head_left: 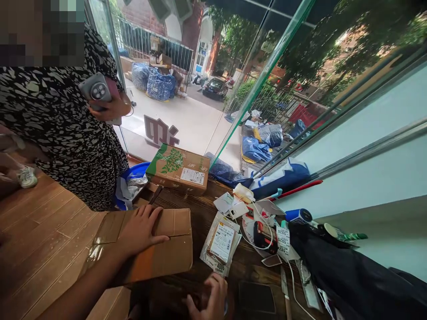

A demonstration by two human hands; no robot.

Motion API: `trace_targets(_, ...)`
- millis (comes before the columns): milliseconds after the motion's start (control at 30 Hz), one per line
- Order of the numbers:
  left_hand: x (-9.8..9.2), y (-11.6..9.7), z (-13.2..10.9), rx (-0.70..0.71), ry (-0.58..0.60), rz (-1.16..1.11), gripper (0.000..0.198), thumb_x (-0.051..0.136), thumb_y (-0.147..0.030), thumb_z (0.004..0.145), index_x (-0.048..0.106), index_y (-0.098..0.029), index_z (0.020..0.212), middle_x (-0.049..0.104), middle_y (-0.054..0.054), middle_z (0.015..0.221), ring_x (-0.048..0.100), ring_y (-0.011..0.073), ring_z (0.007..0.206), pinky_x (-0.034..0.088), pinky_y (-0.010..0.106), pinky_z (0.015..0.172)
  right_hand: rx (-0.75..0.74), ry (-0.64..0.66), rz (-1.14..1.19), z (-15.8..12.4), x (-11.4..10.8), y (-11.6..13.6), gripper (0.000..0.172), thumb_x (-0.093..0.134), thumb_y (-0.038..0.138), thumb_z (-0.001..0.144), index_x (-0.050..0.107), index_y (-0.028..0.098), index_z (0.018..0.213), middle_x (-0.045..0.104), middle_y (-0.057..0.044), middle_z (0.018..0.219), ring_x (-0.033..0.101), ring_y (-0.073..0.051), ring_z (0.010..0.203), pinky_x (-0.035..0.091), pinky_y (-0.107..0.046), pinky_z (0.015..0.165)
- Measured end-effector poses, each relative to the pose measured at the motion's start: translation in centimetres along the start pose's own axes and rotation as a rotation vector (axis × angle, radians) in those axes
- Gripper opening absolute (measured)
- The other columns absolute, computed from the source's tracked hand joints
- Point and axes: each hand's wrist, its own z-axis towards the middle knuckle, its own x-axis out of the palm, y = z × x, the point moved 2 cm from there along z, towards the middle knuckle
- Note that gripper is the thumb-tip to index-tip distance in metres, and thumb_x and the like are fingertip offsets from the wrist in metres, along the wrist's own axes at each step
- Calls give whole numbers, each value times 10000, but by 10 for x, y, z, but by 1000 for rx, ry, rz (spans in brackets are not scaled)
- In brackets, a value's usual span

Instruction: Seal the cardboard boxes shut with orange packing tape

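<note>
My left hand (142,229) lies flat with spread fingers on top of a brown cardboard box (173,255) with taped flaps. At the lower middle, my right hand (211,298) is half curled, its thumb apart from the fingers, with nothing visible in the gap. Just beyond its fingertips is a clear plastic parcel bag (222,244) with a white printed label marked 4006. Whether the fingertips touch the bag's lower edge I cannot tell. A dark flat rectangular thing (256,298) and a knife (285,289) are to the right of that hand.
A green-printed box (180,171) stands at the table's far edge, before the glass. A person (76,120) holding phones stands at the left, near a blue bin (122,202). Cables, a label strip (283,240), a blue can (298,215) and black cloth (333,262) crowd the right.
</note>
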Motion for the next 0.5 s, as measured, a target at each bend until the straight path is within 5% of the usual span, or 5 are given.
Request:
trace_targets(100, -4, 3, 3, 1, 0, 3, 860, 534, -768, 680, 529, -157, 1285, 578, 146, 1126, 507, 335, 1075, 401, 483, 950, 88, 66, -151, -49, 11, -50, 628, 811, 515, 509, 560, 166, 967, 641, -209, 1004, 598, -429, 963, 465, -588, 857)
trace_targets(267, -14, -24, -13, 92, -225, -29, 645, 551, -601, 793, 554, -180, 1281, 548, 161, 1297, 420, 361, 1248, 261, 610, 1086, 258, 291, 93, -55, 6, -67, 295, 589, 485, 759, 549, 203, 836, 679, -122, 744, 665, -316, 702, 534, -441, 657)
trace_targets(333, -12, -54, -33, 127, -265, -205, 447, 482, -453, 887, 586, -202, 1242, 592, 137, 1244, 486, 294, 1202, 374, 519, 1049, 343, 282, 287, -46, -15, -58, 309, 564, 513, 781, 505, 218, 851, 663, -82, 768, 658, -268, 710, 540, -386, 650)
trace_targets(433, 5, -110, -68, 147, -15, -598, 383, 546, -372, 874, 585, -260, 1238, 632, 82, 1148, 591, 198, 1053, 499, 349, 926, 450, 230, 594, -37, -48, -41, 412, 626, 536, 746, 433, 236, 952, 639, -36, 845, 646, -215, 772, 539, -328, 693)
trace_targets(500, 17, -143, -86, 128, 174, -801, 604, 739, -382, 719, 545, -276, 1282, 585, 71, 1215, 577, 202, 1093, 494, 333, 947, 467, 246, 732, -35, -63, -29, 449, 661, 516, 728, 399, 240, 966, 632, -27, 867, 637, -203, 794, 528, -313, 708)
